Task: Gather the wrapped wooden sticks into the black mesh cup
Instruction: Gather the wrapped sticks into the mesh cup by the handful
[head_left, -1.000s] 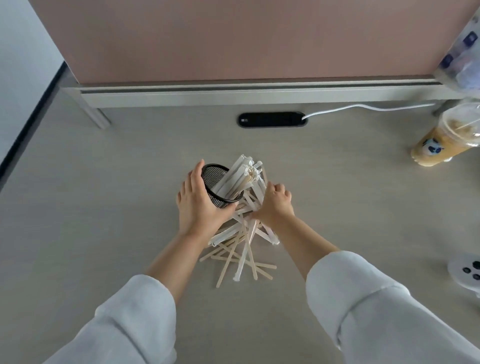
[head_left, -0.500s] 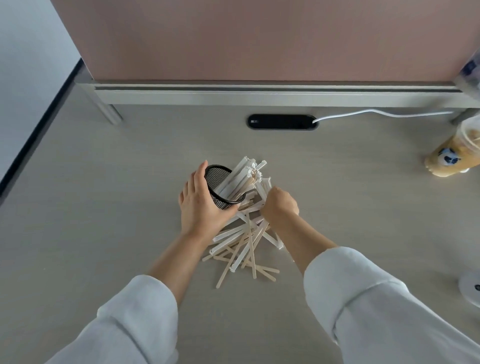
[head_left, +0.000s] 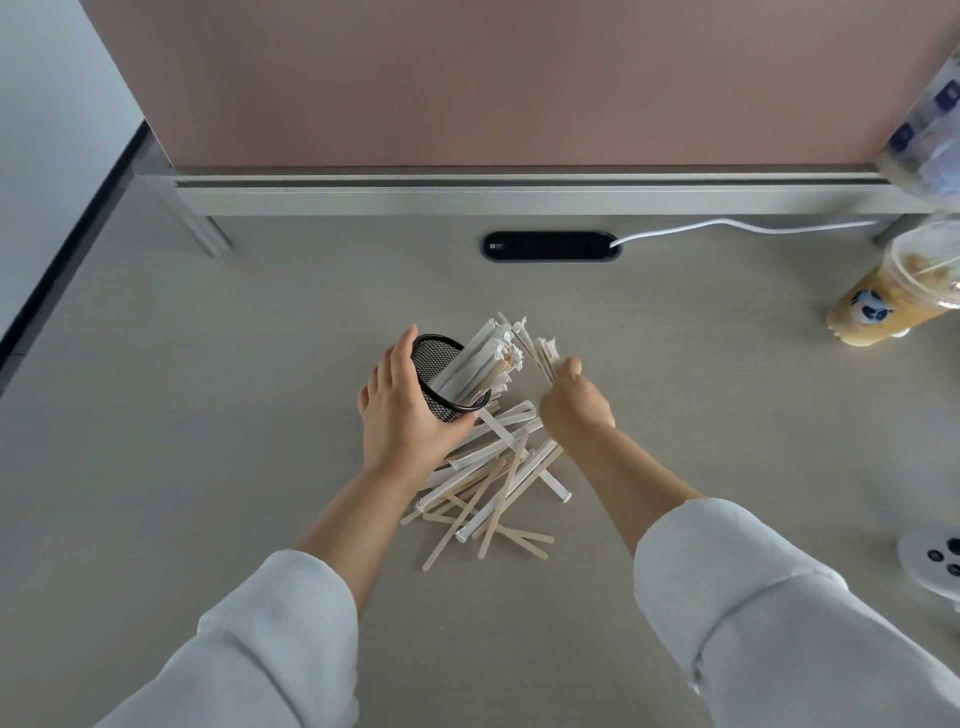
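Note:
The black mesh cup (head_left: 435, 364) leans to the right in the middle of the table, its mouth facing right and up. My left hand (head_left: 402, 410) wraps around its left side. Several wrapped sticks (head_left: 485, 366) poke out of the cup. My right hand (head_left: 574, 405) is raised just right of the cup, pinching a few wrapped sticks (head_left: 544, 356) whose ends point up and left toward the cup's mouth. A loose pile of wrapped and bare wooden sticks (head_left: 488, 483) lies on the table below both hands.
A black cable port (head_left: 550, 246) with a white cable sits behind the cup. An iced drink cup (head_left: 893, 296) stands at the right edge. A white device with buttons (head_left: 935, 558) lies at the lower right. A metal rail and pink panel close off the far side.
My right hand has lifted from the pile with a few wrapped sticks and moved up and right of the cup. My left hand keeps holding the tilted cup.

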